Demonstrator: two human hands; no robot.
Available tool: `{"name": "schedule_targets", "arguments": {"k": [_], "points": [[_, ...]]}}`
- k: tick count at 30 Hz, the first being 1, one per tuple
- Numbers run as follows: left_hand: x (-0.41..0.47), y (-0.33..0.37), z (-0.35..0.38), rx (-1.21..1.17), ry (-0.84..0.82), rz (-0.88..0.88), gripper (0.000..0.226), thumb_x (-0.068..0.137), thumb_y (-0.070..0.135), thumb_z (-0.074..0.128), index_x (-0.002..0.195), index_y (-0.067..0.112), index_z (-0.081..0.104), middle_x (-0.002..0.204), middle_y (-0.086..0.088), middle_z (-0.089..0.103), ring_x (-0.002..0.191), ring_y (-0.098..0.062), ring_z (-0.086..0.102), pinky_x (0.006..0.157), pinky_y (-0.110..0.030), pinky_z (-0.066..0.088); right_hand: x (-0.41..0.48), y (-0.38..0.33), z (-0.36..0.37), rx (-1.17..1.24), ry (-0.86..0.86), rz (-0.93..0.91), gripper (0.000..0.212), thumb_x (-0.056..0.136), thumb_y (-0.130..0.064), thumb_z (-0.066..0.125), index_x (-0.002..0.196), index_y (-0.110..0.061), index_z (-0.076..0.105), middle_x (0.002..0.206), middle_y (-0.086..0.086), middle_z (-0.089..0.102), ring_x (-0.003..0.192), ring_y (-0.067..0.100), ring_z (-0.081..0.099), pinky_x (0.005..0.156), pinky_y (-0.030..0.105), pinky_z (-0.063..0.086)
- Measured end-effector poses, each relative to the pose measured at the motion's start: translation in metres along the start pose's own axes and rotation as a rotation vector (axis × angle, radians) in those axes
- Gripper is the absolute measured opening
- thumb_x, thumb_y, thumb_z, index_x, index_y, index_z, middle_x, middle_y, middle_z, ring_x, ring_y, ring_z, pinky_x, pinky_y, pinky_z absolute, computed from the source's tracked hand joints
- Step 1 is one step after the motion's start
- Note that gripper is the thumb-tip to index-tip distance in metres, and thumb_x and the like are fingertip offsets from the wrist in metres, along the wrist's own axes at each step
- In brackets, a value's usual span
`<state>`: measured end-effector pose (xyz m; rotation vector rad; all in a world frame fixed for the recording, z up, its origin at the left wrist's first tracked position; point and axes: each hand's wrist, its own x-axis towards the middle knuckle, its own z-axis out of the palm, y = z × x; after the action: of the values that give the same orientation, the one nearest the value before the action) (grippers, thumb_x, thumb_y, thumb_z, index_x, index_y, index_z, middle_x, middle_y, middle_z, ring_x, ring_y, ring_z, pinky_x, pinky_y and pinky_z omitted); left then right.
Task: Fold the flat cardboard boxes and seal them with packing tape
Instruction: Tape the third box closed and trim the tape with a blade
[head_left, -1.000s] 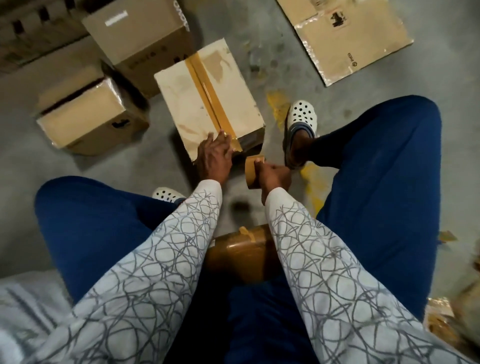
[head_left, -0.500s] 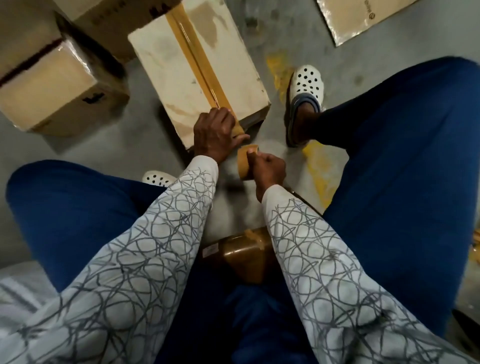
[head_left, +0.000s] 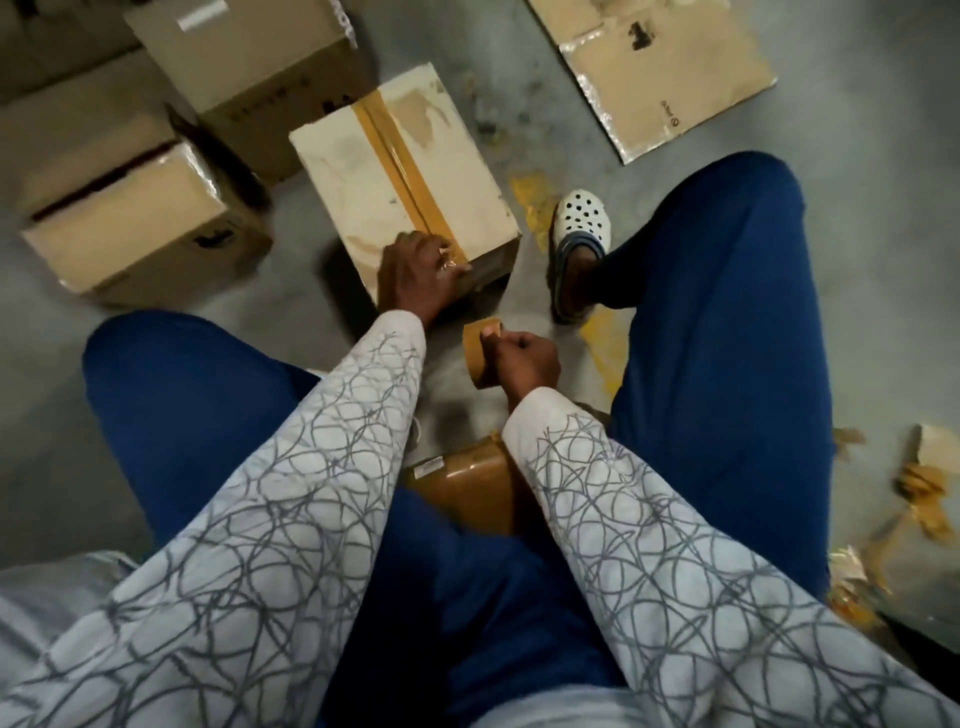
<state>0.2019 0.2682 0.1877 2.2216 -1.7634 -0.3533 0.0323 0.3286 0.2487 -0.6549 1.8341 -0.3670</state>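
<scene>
At the far left, a brown box (head_left: 140, 223) sits on the grey floor (head_left: 156, 332), with a dark gap along its top. Just behind it and to the right stands a bigger brown box (head_left: 260, 67) with a white label on top. Next comes the pale box (head_left: 400, 171), the one being sealed. It sits on the floor in front of the person's knees. A strip of brown tape (head_left: 397, 166) runs down the middle of its top, from the far edge to the near edge. The left hand (head_left: 415, 280) lies flat on the near edge of this box, fingers spread a little, pressing down on the end of the tape where it bends over the side. Just to the right and nearer the person, the right hand (head_left: 524, 358) is closed around a roll of brown tape (head_left: 480, 353), held up off the floor. The roll is near the box but does not touch it. Below the hands, between the blue legs, lies a shiny brown wrapped bundle (head_left: 467, 483). A white shoe with holes (head_left: 579, 218) rests on the floor beside the pale box. Farther right, at the top, a flat piece of cardboard (head_left: 670, 67) lies on the floor. At the far right edge are small scraps of tape and card (head_left: 924, 488).
</scene>
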Motion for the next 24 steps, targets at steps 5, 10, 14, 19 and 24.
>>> {"name": "schedule_targets", "arguments": {"k": [5,10,14,19,24], "points": [[-0.039,-0.027,-0.017,0.063,0.126,-0.112,0.04,0.082,0.031,0.073,0.118,0.015,0.067,0.12,-0.011,0.064,0.119,-0.034,0.051,0.098,-0.044,0.035,-0.018,0.003,-0.004,0.017,-0.006,-0.054,0.036,0.074,-0.044,0.08,0.101,-0.02,0.078,0.102,0.001,0.076,0.097,0.025,0.068,0.097,0.043,0.054],[-0.042,-0.006,-0.014,0.25,-0.154,0.28,0.073,0.089,0.042,0.064,0.152,0.018,0.037,0.161,-0.007,0.029,0.147,-0.03,0.028,0.117,-0.05,0.024,-0.024,0.003,-0.004,0.012,0.001,-0.099,0.029,0.076,-0.041,0.081,0.098,-0.021,0.078,0.103,0.001,0.075,0.096,0.024,0.068,0.096,0.041,0.055],[-0.037,-0.003,-0.002,0.343,-0.482,0.242,0.081,0.095,0.049,0.055,0.159,0.019,0.015,0.167,0.0,0.004,0.154,-0.025,0.008,0.122,-0.051,0.012,-0.027,0.003,-0.002,-0.031,0.005,-0.135,0.028,0.077,-0.041,0.08,0.097,-0.021,0.078,0.101,0.0,0.076,0.093,0.021,0.069,0.092,0.038,0.057],[-0.022,0.003,-0.026,-0.354,0.191,-0.261,0.038,0.086,0.016,0.068,0.123,0.011,0.065,0.134,-0.013,0.06,0.129,-0.033,0.05,0.11,-0.041,0.034,-0.024,0.003,0.0,-0.041,-0.003,-0.116,0.025,0.076,-0.041,0.08,0.093,-0.025,0.076,0.104,0.0,0.075,0.096,0.023,0.068,0.095,0.042,0.055],[-0.021,-0.026,-0.035,-0.721,-0.051,-1.079,0.081,0.087,0.035,0.073,0.15,0.004,0.031,0.153,-0.017,0.039,0.138,-0.033,0.042,0.11,-0.04,0.04,-0.018,0.005,-0.002,-0.022,-0.009,-0.119,0.023,0.078,-0.04,0.08,0.095,-0.026,0.077,0.103,-0.001,0.074,0.096,0.021,0.067,0.096,0.043,0.055]]}}
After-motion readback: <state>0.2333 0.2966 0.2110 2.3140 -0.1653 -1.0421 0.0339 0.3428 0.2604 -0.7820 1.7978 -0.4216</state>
